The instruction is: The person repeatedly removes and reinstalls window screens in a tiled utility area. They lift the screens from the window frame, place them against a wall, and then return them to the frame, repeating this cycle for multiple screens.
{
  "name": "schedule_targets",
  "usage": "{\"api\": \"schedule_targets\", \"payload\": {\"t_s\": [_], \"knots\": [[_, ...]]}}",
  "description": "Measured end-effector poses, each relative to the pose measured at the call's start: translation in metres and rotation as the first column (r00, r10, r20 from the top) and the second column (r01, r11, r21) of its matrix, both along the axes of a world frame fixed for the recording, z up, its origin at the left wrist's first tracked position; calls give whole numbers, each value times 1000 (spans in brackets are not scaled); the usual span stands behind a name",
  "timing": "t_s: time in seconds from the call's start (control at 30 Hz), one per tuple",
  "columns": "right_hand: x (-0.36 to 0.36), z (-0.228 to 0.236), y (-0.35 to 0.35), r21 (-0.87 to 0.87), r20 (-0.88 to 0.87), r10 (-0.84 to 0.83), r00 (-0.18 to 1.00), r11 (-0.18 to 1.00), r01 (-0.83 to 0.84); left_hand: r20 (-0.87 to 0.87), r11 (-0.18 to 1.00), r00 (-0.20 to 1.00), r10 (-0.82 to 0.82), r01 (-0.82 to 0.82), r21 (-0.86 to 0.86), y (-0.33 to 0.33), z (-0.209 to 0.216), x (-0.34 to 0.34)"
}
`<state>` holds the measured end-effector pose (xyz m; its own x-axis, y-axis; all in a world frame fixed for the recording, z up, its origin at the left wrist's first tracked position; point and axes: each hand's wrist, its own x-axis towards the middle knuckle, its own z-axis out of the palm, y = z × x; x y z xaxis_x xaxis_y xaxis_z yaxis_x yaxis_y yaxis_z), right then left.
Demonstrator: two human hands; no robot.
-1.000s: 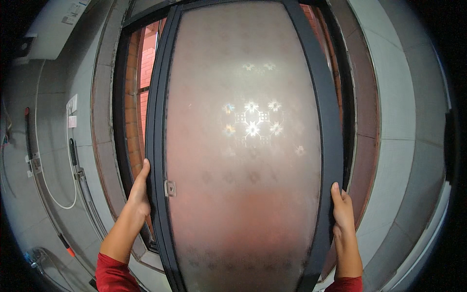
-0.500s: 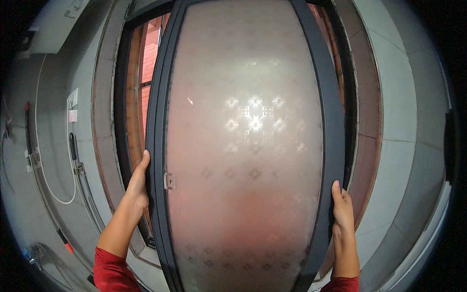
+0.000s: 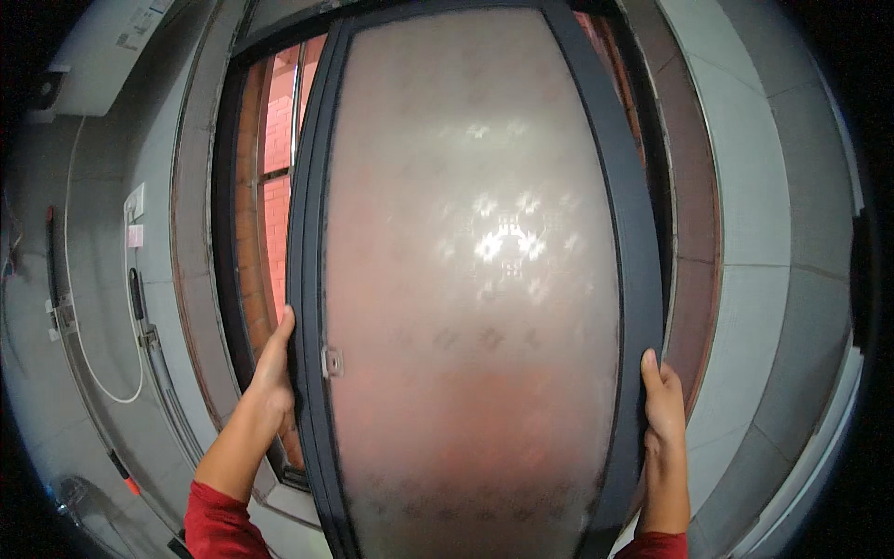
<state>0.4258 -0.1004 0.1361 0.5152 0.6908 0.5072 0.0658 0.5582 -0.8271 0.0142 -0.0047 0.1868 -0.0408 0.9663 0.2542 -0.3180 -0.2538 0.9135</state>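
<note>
A tall window sash (image 3: 466, 307) with patterned frosted glass and a dark grey frame fills the middle of the view. My left hand (image 3: 274, 377) grips its left edge, thumb pointing up along the frame. On the opposite edge, a little lower, my right hand (image 3: 662, 396) is closed round the frame with its thumb on the front face. Most of the fingers on both hands are hidden behind the sash. A small metal latch plate (image 3: 333, 362) sits on the frame's inner left side. The sash stands upright in front of the window opening, tilted slightly.
Behind the sash is a dark window frame (image 3: 226, 214), with pink brickwork (image 3: 277, 224) outside. Long-handled tools, including a black-gripped pole (image 3: 138, 293), hang on the left wall beside a white cable (image 3: 74, 331). A white appliance (image 3: 104, 47) hangs at upper left. Tiled wall (image 3: 754, 326) stands right.
The sash has shifted slightly right at its lower part and leans a bit more to the left at the top. Both hands keep their hold; more of the left opening shows.
</note>
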Motion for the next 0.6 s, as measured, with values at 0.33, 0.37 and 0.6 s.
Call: {"api": "schedule_targets", "payload": {"t_s": [0.33, 0.37, 0.6], "knots": [[7, -4, -1, 11, -32, 12, 999, 1000, -12, 34, 996, 996, 86, -86, -10, -13, 3, 8], [8, -6, 2, 25, -37, 19, 999, 1000, -18, 26, 996, 996, 87, -87, -7, -11, 3, 7], [2, -9, 9, 13, -29, 6, 1000, 1000, -6, -12, 994, 993, 113, -113, 1, -4, -3, -1]]}}
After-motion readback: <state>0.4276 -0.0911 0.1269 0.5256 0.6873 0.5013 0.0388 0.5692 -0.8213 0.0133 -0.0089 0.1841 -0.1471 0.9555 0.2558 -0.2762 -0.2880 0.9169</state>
